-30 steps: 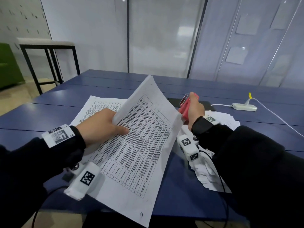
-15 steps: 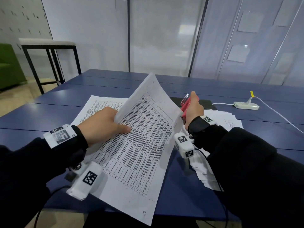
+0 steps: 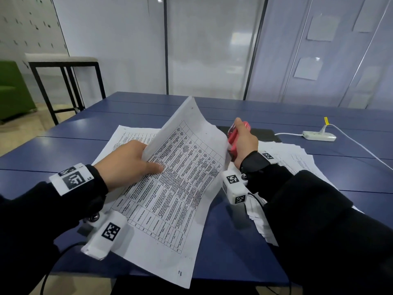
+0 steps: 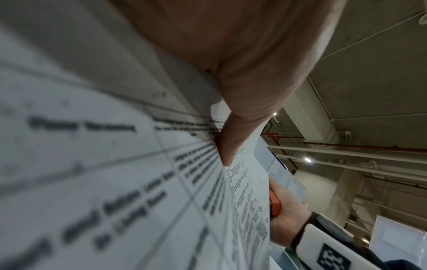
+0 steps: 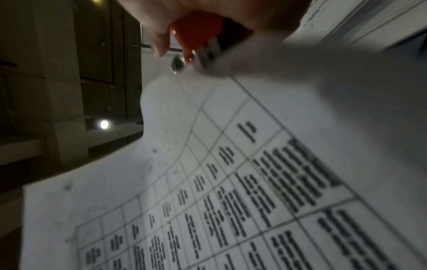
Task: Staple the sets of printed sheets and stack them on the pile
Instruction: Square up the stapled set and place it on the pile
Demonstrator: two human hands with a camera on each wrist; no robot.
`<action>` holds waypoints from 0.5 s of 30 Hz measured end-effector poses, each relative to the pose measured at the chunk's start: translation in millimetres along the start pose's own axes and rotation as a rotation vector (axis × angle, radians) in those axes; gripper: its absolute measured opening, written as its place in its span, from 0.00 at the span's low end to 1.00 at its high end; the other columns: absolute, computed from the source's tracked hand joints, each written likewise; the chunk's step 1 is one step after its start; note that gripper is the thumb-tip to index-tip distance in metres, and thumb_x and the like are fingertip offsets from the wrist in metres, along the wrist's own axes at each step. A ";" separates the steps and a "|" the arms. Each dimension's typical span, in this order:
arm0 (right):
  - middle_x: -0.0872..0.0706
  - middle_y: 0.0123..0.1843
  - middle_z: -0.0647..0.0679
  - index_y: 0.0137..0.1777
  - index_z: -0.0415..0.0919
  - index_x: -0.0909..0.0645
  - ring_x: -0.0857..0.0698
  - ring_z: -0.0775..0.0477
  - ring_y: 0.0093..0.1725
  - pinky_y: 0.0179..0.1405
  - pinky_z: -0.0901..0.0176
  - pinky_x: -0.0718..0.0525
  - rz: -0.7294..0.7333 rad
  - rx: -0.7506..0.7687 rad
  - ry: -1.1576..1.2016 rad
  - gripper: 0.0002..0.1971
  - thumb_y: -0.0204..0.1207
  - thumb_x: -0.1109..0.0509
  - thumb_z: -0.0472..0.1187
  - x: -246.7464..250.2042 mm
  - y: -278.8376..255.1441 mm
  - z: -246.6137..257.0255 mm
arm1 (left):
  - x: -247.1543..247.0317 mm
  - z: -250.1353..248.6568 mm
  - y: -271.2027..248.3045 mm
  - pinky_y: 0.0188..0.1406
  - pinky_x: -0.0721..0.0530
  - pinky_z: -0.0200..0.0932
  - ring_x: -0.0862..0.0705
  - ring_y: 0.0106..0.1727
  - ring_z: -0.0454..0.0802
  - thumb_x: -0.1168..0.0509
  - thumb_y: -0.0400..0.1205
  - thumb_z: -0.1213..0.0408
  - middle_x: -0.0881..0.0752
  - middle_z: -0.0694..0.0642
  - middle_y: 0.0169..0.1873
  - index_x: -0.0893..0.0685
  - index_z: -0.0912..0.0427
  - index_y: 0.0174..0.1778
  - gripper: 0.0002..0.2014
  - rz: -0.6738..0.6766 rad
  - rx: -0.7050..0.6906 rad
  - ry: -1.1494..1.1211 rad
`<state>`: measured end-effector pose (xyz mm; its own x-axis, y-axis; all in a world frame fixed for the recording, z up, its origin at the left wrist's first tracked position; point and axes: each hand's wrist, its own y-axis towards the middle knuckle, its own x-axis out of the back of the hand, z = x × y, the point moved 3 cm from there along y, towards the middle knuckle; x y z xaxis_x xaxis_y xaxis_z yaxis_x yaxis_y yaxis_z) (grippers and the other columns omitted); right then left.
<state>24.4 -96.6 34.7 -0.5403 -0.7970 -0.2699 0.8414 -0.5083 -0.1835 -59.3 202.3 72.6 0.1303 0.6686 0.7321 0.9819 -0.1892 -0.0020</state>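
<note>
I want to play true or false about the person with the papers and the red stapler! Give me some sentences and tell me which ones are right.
1. The right hand holds a red stapler. True.
2. The left hand lies flat on the table holding nothing. False: it grips the printed sheets, with its thumb on the top page.
3. The top page shows a table of boxes filled with text. True.
4. The stapler lies on the table away from the sheets. False: it is held at the sheets' right edge.
5. A white power strip lies on the table to the right. True.
</note>
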 end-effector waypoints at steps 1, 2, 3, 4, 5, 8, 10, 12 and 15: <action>0.14 0.41 0.46 0.57 0.39 0.16 0.17 0.46 0.32 0.30 0.59 0.19 0.015 -0.023 0.002 0.22 0.77 0.24 0.58 0.5 -0.2 1.1 | 2.6 2.9 0.7 0.48 0.08 0.64 0.06 0.38 0.59 0.20 0.79 0.53 0.06 0.55 0.37 0.09 0.57 0.45 0.11 0.002 0.005 -0.003; 0.15 0.42 0.45 0.59 0.40 0.16 0.17 0.44 0.32 0.29 0.60 0.19 0.032 -0.043 0.004 0.22 0.77 0.25 0.57 1.4 -0.2 2.3 | 4.9 6.4 1.6 0.48 0.08 0.66 0.06 0.39 0.60 0.20 0.79 0.52 0.05 0.56 0.38 0.09 0.57 0.46 0.11 0.008 0.008 -0.010; 0.15 0.43 0.44 0.60 0.41 0.17 0.16 0.43 0.33 0.28 0.59 0.19 0.053 -0.057 0.010 0.20 0.77 0.26 0.56 2.1 0.0 3.6 | 6.5 8.5 2.1 0.49 0.08 0.67 0.06 0.40 0.61 0.20 0.79 0.52 0.05 0.56 0.39 0.09 0.57 0.47 0.11 0.017 0.009 -0.020; 0.15 0.44 0.44 0.60 0.43 0.19 0.17 0.42 0.34 0.27 0.59 0.18 0.074 -0.065 0.012 0.18 0.78 0.28 0.54 2.6 0.1 4.6 | 7.4 10.4 2.1 0.51 0.09 0.68 0.06 0.41 0.62 0.20 0.79 0.53 0.05 0.57 0.40 0.08 0.57 0.47 0.11 0.025 0.009 -0.035; 0.16 0.44 0.44 0.60 0.44 0.20 0.17 0.42 0.34 0.26 0.58 0.18 0.091 -0.071 0.012 0.16 0.78 0.28 0.52 3.5 -0.7 5.7 | 7.8 11.7 2.0 0.52 0.09 0.68 0.06 0.42 0.62 0.20 0.79 0.54 0.05 0.57 0.40 0.08 0.57 0.47 0.10 0.033 0.006 -0.056; 0.13 0.48 0.43 0.63 0.44 0.20 0.14 0.40 0.37 0.28 0.51 0.13 0.160 -0.119 -0.020 0.17 0.81 0.30 0.54 4.0 -3.3 4.7 | 7.7 15.5 1.6 0.57 0.09 0.64 0.05 0.44 0.60 0.21 0.80 0.60 0.05 0.57 0.43 0.07 0.58 0.50 0.07 0.072 -0.006 -0.142; 0.12 0.55 0.39 0.65 0.45 0.21 0.10 0.37 0.42 0.36 0.34 0.09 0.229 -0.209 -0.020 0.19 0.83 0.30 0.57 4.1 -5.9 0.5 | 9.7 21.7 0.8 0.57 0.09 0.61 0.05 0.46 0.61 0.22 0.81 0.64 0.04 0.58 0.45 0.07 0.61 0.53 0.07 0.086 0.013 -0.218; 0.13 0.52 0.36 0.59 0.43 0.21 0.10 0.35 0.44 0.47 0.28 0.10 0.302 -0.296 -0.037 0.17 0.84 0.30 0.57 6.4 -10.3 -3.0 | 13.1 31.3 0.3 0.57 0.09 0.61 0.05 0.48 0.64 0.23 0.80 0.68 0.05 0.62 0.47 0.08 0.64 0.55 0.09 0.092 0.048 -0.328; 0.19 0.41 0.39 0.46 0.40 0.21 0.18 0.39 0.33 0.41 0.38 0.11 0.396 -0.288 -0.267 0.11 0.84 0.30 0.46 10.4 -17.1 -9.3 | 19.7 48.8 0.7 0.50 0.06 0.56 0.05 0.48 0.65 0.25 0.79 0.72 0.06 0.65 0.49 0.08 0.67 0.55 0.10 0.053 0.094 -0.451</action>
<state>4.3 -93.2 26.3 -0.1310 -0.9830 -0.1290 0.9230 -0.0734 -0.3778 -49.3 250.3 53.8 0.2068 0.9096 0.3603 0.9778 -0.1792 -0.1087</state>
